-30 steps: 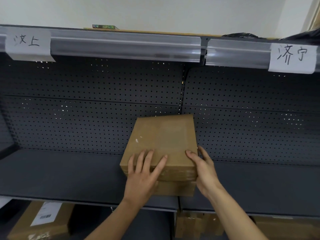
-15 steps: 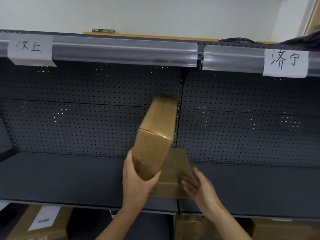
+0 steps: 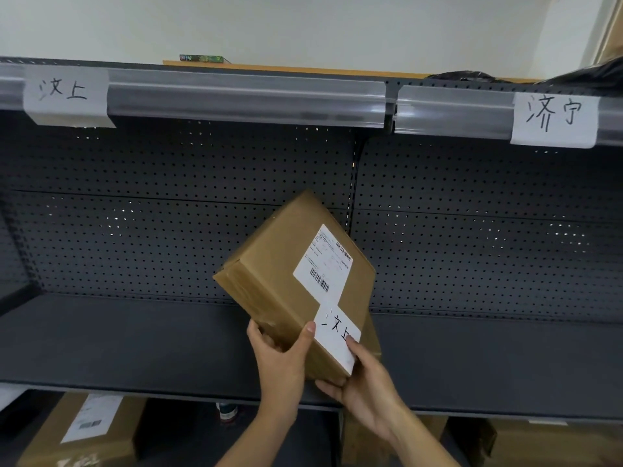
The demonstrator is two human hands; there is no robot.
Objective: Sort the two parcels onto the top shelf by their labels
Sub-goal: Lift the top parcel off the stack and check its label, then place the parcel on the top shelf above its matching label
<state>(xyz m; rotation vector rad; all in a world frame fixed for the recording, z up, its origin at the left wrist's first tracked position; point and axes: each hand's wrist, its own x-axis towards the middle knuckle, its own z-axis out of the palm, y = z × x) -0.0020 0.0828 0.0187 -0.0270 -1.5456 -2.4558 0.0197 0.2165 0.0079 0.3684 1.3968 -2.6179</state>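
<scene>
I hold a brown cardboard parcel (image 3: 283, 278) tilted in front of the shelf, label side facing me. It carries a printed shipping label and a white handwritten tag (image 3: 337, 335) reading 汶上. My left hand (image 3: 279, 358) grips its lower left corner, and my right hand (image 3: 364, 385) holds its lower right edge from below. A second brown parcel (image 3: 372, 335) lies on the dark shelf board (image 3: 135, 345) behind it, mostly hidden. On the top shelf rail, a paper sign 汶上 (image 3: 65, 96) hangs at the left and a sign 济宁 (image 3: 554, 117) at the right.
A perforated dark back panel (image 3: 168, 203) closes the shelf, with a vertical post (image 3: 352, 183) dividing its two bays. More cardboard boxes (image 3: 84, 429) stand on the lower level. Black bags (image 3: 580, 74) lie on the top shelf at the right.
The upper parcel was lifted off the lower one and turned over, so its labels now face me. My right hand moved from the lower parcel to the lifted one.
</scene>
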